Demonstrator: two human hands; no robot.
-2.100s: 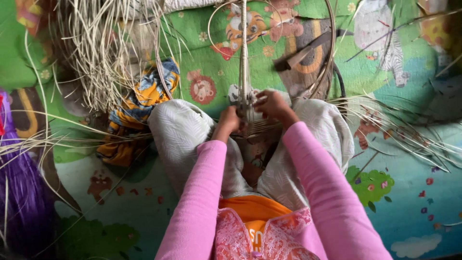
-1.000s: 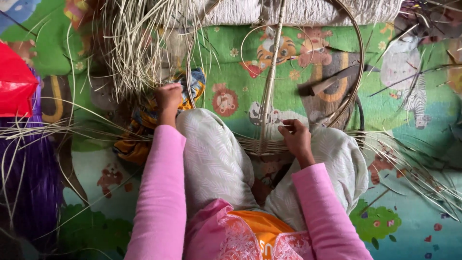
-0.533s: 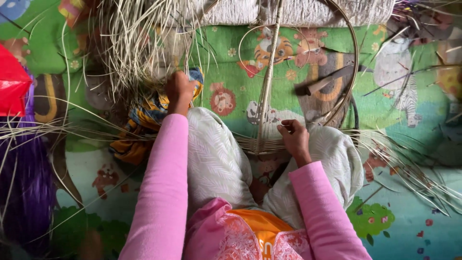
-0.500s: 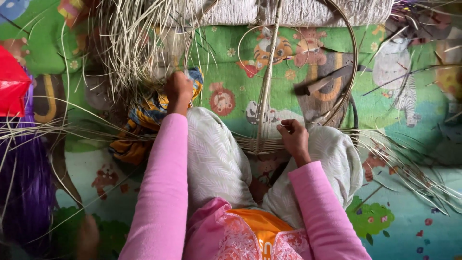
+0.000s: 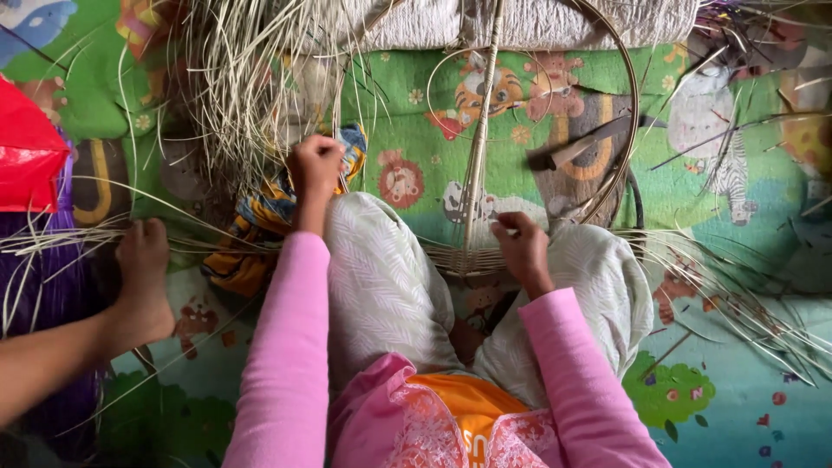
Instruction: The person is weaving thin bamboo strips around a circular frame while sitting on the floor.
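- The left hand (image 5: 315,166) is clenched around strands at the near edge of the loose pile of cane strips (image 5: 251,95), far left, as if picking one out.
- The right hand (image 5: 522,251) pinches a strip at the woven base (image 5: 459,258), steadying it between the knees.
- The round frame (image 5: 626,130) stands upright beyond, keeping the spine (image 5: 481,147) within reach.
- Another person's foot (image 5: 143,282) rests near left.

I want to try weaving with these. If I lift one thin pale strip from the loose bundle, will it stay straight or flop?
Probably flop: the pale strips arc and splay in loose curves. Likely very light, being thin slivers. The left hand closes on a few, so they seem easy to pinch, though single strands may slide out.
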